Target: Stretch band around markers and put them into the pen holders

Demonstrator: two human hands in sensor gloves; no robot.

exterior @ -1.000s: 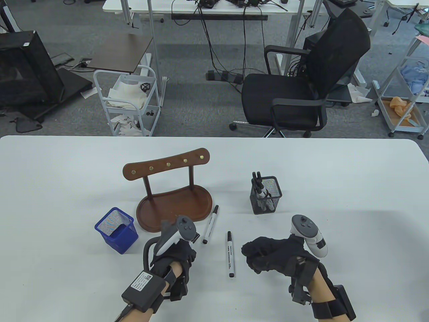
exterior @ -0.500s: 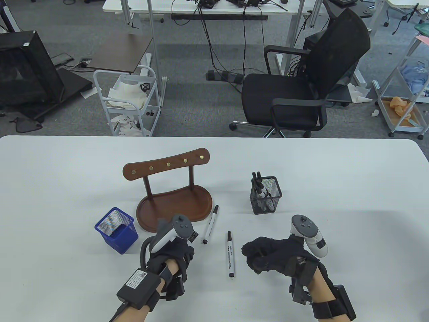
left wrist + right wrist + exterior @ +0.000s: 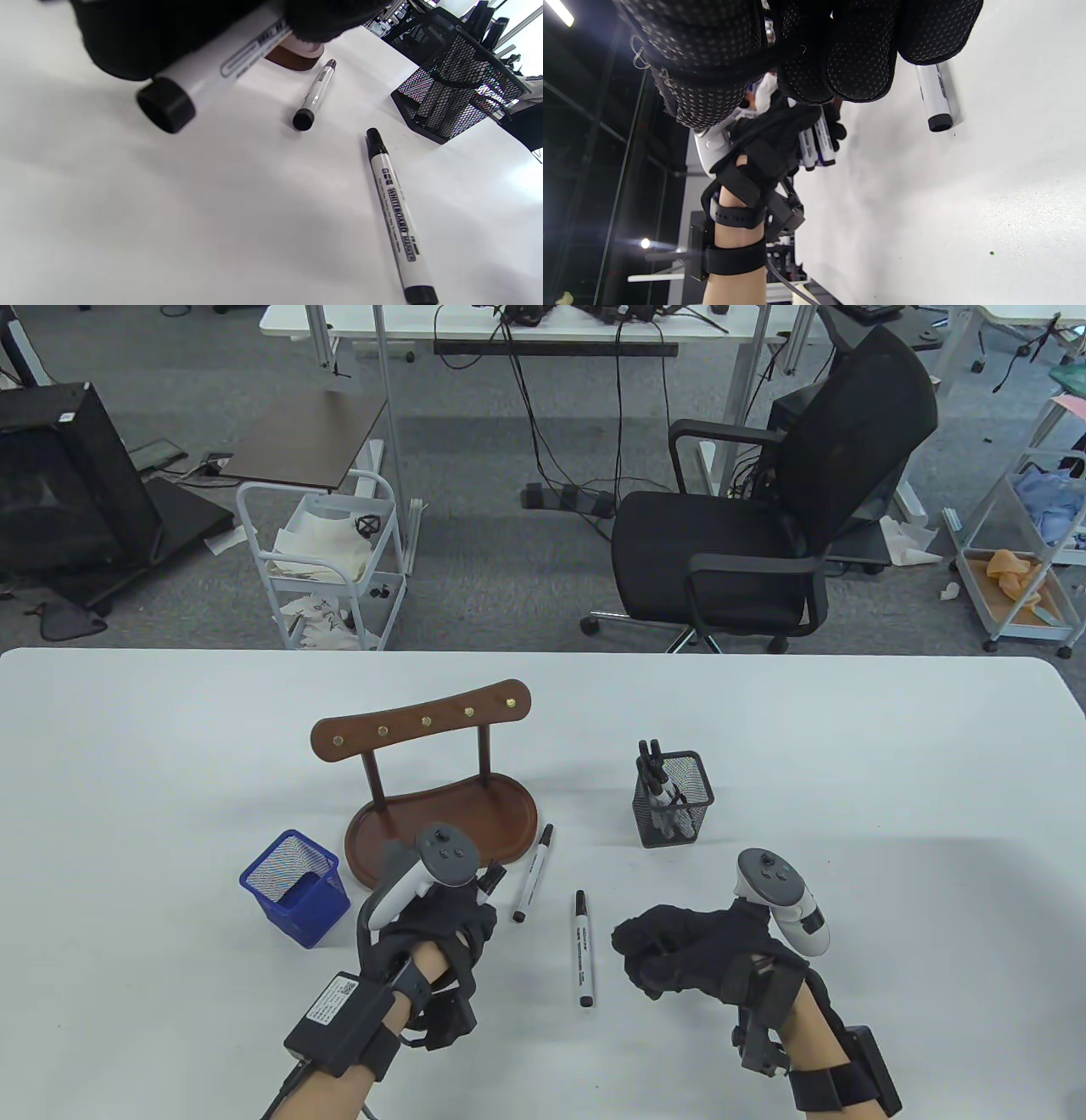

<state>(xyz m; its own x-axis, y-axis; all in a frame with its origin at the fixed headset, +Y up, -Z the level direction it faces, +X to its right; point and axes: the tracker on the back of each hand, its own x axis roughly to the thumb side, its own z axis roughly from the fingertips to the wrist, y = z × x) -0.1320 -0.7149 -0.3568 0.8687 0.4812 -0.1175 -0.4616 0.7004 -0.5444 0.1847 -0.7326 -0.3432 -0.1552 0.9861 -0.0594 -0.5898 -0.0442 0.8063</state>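
Note:
My left hand point(image 3: 462, 912) grips a bundle of whiteboard markers point(image 3: 816, 144) in front of the wooden stand; their black ends point(image 3: 490, 880) stick out past the glove. One held marker point(image 3: 220, 63) fills the top of the left wrist view. Two loose markers lie on the table, one point(image 3: 533, 872) angled beside the stand and one point(image 3: 584, 948) between my hands. My right hand point(image 3: 657, 954) rests on the table as a fist with curled fingers point(image 3: 857, 55); I see nothing in it. No band is visible. The black mesh holder point(image 3: 674, 802) holds several markers. The blue mesh holder point(image 3: 295, 886) stands left.
A brown wooden stand point(image 3: 441, 823) with a hook rail sits just beyond my left hand. White table point(image 3: 848, 746) stretches wide on all sides. An office chair point(image 3: 764, 517) and a white cart point(image 3: 322, 560) stand on the floor behind the far edge.
My left hand has shifted a little left and away from me, toward the wooden stand, still gripping the markers. The right hand and the loose markers have stayed put.

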